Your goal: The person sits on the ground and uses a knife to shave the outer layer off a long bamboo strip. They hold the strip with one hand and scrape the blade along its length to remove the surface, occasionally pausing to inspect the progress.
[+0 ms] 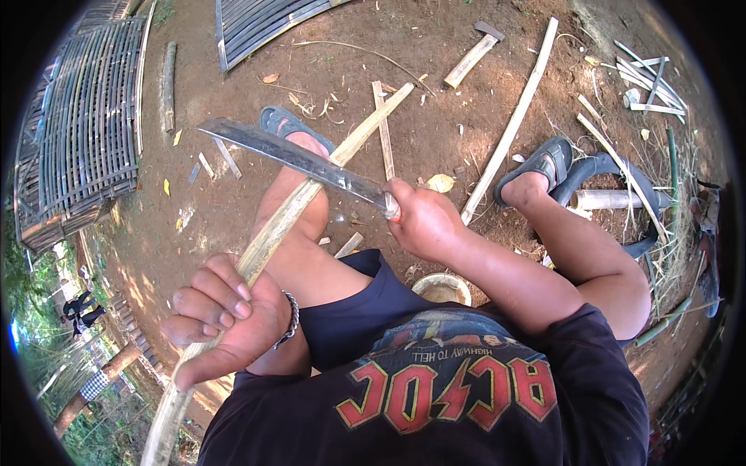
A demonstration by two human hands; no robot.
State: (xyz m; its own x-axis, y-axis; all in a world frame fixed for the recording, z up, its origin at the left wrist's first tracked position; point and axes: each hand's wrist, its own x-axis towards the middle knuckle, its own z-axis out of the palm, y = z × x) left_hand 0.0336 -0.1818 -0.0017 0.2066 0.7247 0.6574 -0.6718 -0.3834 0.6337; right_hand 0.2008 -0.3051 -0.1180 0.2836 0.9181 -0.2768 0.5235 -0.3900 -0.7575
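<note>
My left hand (233, 314) is closed around a long pale split-bamboo strip (281, 224), which slants from the lower left up to the ground between my feet. In my right hand (426, 220) is the handle of a machete (272, 146), mostly covered by my fingers. Its dark blade points left and crosses over the strip near the strip's upper part; whether the edge bites into it I cannot tell. The strip passes in front of my left knee and shin.
On the bare soil lie a hatchet (472, 60), a long bamboo slat (513, 120) and a heap of split pieces (653, 84). A black tyre (594, 165) rests by my right sandal (548, 161). Slatted bamboo panels (81, 116) stand at left. A round pale container (441, 279) sits close in.
</note>
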